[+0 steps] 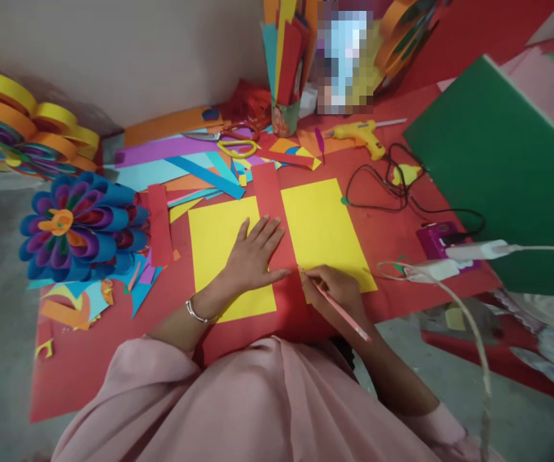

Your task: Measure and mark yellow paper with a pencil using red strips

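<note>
A yellow paper sheet (335,224) lies on the red table, crossed by a long red paper strip (268,186) that runs toward my body. My left hand (256,256) lies flat with fingers spread, resting on the strip and on the yellow paper to its left. In my right hand (337,292) is a pink pencil (342,311), its tip at the strip's right edge on the yellow paper. The fingers of that hand are closed around the pencil, and its lower end slants toward me.
Scissors (238,149) and coloured paper strips lie at the back. A yellow glue gun (361,136), its black cord and a purple power socket (438,240) are at right. A blue paper flower (82,228) sits at left. A green board (493,173) leans over the right side.
</note>
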### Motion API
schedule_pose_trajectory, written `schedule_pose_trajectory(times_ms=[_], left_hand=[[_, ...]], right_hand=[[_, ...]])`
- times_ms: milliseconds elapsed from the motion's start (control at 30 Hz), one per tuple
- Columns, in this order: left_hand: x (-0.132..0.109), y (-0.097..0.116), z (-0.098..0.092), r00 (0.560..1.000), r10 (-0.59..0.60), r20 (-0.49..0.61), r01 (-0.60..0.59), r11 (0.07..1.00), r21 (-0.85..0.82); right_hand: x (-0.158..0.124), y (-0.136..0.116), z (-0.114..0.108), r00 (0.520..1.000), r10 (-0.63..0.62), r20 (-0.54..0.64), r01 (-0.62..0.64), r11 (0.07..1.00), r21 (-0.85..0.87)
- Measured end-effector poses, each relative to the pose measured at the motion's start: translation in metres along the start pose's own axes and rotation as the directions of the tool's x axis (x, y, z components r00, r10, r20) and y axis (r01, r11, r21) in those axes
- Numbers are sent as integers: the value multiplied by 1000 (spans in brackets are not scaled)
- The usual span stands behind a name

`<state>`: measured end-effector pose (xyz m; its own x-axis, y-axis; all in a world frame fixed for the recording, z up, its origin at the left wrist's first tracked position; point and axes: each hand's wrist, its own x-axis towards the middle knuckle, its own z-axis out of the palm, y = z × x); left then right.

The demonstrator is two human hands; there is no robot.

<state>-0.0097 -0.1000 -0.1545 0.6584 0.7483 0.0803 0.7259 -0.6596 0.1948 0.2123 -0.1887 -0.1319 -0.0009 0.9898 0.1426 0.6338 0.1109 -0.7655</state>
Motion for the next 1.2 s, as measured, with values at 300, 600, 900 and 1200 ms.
schedule_pose_trajectory(times_ms=[300, 600, 900, 1200], left_hand=[[1, 3, -4, 999, -21, 48, 20, 1000, 22], [0, 3, -4, 998, -17, 57, 15, 999, 38], [0, 5, -6, 998, -31, 57, 29, 999, 28], [4, 4, 0, 1000, -5, 27, 4, 999, 51]], right_hand=[[129, 5, 30, 999, 19, -49, -15, 997, 80], [162, 23, 55, 993, 62, -97, -42, 980, 194], [147, 23, 47, 987, -26, -156, 54, 982, 181], [141, 47, 41, 921, -379, 87, 389, 900, -198]])
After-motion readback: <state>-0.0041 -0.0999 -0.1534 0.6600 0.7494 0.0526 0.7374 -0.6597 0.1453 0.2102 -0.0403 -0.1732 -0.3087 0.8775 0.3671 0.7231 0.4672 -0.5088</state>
